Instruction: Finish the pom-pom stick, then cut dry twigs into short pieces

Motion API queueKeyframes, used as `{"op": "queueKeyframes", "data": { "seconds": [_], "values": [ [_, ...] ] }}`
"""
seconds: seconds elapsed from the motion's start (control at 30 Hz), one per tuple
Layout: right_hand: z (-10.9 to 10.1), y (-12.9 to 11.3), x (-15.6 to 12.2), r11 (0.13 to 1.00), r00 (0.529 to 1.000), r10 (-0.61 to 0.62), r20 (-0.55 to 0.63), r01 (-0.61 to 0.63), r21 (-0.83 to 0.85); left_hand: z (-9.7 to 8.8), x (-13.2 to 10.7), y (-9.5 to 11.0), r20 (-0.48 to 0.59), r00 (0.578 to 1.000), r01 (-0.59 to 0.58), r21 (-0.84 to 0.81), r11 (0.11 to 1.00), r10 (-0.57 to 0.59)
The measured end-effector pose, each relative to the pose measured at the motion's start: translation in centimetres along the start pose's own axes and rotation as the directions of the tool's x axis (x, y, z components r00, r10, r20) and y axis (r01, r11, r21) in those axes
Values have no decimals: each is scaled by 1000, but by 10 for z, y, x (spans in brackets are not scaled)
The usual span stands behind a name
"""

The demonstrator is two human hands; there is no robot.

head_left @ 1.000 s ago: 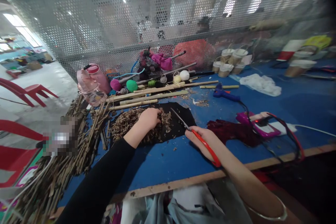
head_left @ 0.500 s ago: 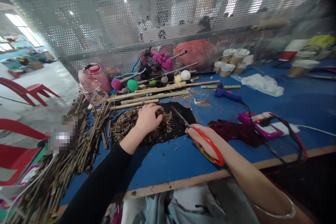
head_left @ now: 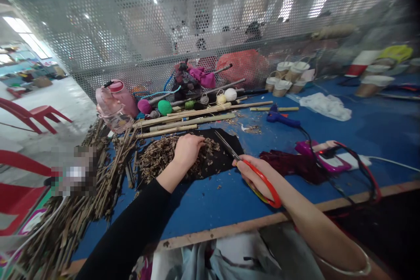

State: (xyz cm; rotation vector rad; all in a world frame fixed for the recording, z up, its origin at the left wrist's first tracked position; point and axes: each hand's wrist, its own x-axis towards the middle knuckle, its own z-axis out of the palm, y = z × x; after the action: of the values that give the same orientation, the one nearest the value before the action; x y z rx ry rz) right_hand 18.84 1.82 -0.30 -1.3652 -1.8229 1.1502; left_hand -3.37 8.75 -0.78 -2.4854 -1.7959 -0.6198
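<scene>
My right hand (head_left: 254, 175) is closed round the scissors (head_left: 262, 183), which have red-orange handles. Their metal blades point up and to the left over a black cloth (head_left: 231, 144) lying on the blue table. A heap of dry brown plant bits (head_left: 157, 155) is spread on that cloth. My left hand (head_left: 187, 153) rests at the right part of the heap, its fingers curled down and together among the bits. Whatever is between those fingertips is hidden from view.
Long dry stalks (head_left: 88, 183) lie along the left edge. Behind the cloth are bamboo sticks (head_left: 210, 119), a green yarn ball (head_left: 164, 107) and a pink bottle (head_left: 123, 98). To the right sit a blue glue gun (head_left: 282, 119), dark red fabric (head_left: 292, 164) and a purple power strip (head_left: 328, 159).
My left hand has shifted slightly right, and its spread fingers have drawn together. More loose bits lie on the right side of the heap. My right hand with the scissors stays nearly still.
</scene>
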Motion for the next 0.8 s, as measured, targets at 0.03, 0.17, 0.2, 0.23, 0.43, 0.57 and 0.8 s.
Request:
{"op": "queueKeyframes", "data": {
  "seconds": [0.03,0.17,0.2,0.23,0.43,0.57,0.8],
  "values": [
    [-1,-1,0,999,999,-30,11,30,-40,-5,-3,0,-65,997,28,-43,999,-31],
    [-4,-7,0,963,992,-84,90,104,-250,-22,-17,1,-214,958,135,-253,958,-192],
    [-4,-10,0,949,991,-82,105,109,-294,-24,-21,1,-217,948,161,-307,938,-233],
    [-4,-14,0,937,990,-76,118,111,-332,-24,-25,2,-209,939,186,-361,914,-274],
    [8,-36,6,886,979,-61,194,142,-442,-20,-44,16,-121,889,311,-548,776,-442],
    [15,-36,12,903,979,-76,190,149,-403,-20,-48,20,-101,905,298,-544,784,-414],
    [19,-35,16,950,974,-70,214,131,-284,-14,-50,14,-91,906,314,-508,802,-412]
  ]
}}
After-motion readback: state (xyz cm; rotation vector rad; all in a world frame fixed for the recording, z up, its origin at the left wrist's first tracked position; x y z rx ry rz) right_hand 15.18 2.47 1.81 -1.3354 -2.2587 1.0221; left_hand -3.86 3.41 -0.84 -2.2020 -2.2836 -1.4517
